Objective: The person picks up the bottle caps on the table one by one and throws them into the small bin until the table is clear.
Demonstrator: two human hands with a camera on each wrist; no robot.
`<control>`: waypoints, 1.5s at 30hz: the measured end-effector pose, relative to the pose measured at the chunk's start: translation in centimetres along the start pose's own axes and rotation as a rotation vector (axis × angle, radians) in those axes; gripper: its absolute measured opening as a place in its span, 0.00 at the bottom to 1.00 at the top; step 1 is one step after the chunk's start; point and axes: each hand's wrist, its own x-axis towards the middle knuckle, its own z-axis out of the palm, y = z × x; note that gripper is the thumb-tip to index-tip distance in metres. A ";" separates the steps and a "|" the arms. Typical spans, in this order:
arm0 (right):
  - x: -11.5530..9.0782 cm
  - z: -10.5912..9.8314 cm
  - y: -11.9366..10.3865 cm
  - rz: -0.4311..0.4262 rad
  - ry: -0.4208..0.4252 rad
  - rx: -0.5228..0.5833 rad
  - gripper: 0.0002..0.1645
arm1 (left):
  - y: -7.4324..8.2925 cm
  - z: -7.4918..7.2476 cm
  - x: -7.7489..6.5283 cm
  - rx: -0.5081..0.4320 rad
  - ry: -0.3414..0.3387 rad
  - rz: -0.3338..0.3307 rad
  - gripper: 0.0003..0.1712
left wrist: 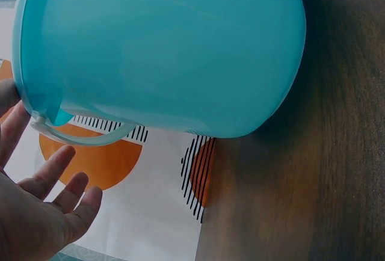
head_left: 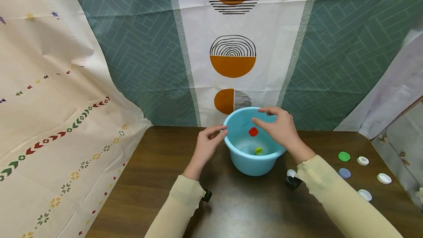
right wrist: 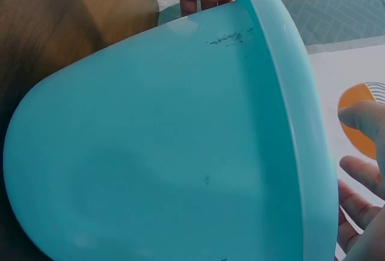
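A light blue bucket [head_left: 252, 166] stands upright on the table, a red cap [head_left: 253, 132] and a yellow cap [head_left: 258, 151] showing inside it. At its left rim, my left hand [head_left: 207, 144] pinches the edge between thumb and index finger; the other fingers [left wrist: 75, 189] are spread loosely near the bucket's handle [left wrist: 90, 139]. Over the right part of the opening is my right hand [head_left: 281, 127], thumb and fingers apart with nothing between them. In the right wrist view, its thumb [right wrist: 361, 116] shows beyond the rim.
Right of the bucket on the brown table [head_left: 158, 179] lie a green cap [head_left: 344, 156], a bluish cap [head_left: 344, 173] and several white caps, one a white cap [head_left: 384, 178] near the right edge. Another white cap [head_left: 291, 173] lies by the right wrist. Patterned cloth [head_left: 145, 47] hangs behind.
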 end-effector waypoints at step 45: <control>-6.6 -6.9 9.5 0.083 0.037 -0.090 0.30 | -0.1 0.2 -0.1 0.023 0.020 -0.014 0.17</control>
